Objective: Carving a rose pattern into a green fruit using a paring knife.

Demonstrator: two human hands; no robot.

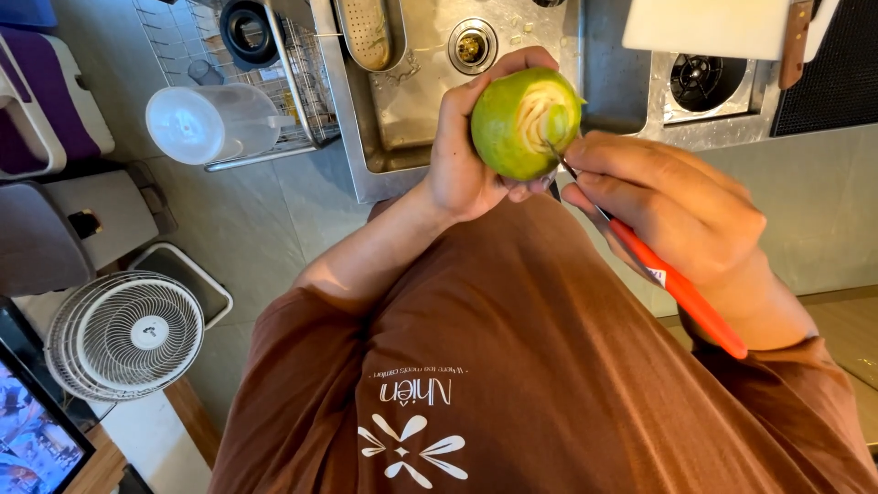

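My left hand (466,155) grips a round green fruit (514,128) in front of my chest. One side of the fruit is cut away and shows pale carved flesh. My right hand (668,206) holds a thin tool with an orange-red handle (681,293), and its dark tip touches the cut part of the fruit. The handle runs back along my right wrist. I wear a brown shirt (512,366) with a white flower print.
A steel sink (421,101) with a drain and a strainer lies beyond the fruit. Left of it are a dish rack (274,64) and a clear plastic jug (206,123). A white cutting board (704,27) and stove burner (700,82) sit right. A white fan (128,334) stands on the floor.
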